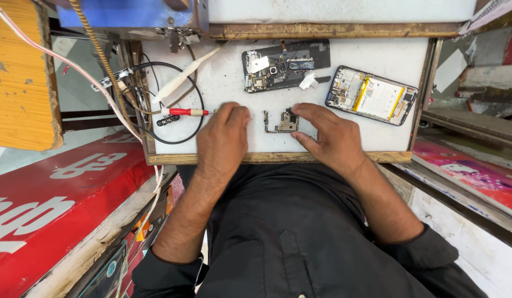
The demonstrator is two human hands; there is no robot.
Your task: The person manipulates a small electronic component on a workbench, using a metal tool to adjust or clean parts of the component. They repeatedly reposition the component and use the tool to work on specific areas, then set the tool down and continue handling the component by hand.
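the circuit board is lying flat on the white surface, near its front edge and between both hands. the right hand is resting just beside the board's right side, fingers spread and open, fingertips touching or nearly touching its top right corner. the left hand is lying loosely curled just left of the board, gripping nothing visible, next to the red-handled screwdriver. two opened phones are lying toward the back edge: a dark one and one with a white battery near the right edge.
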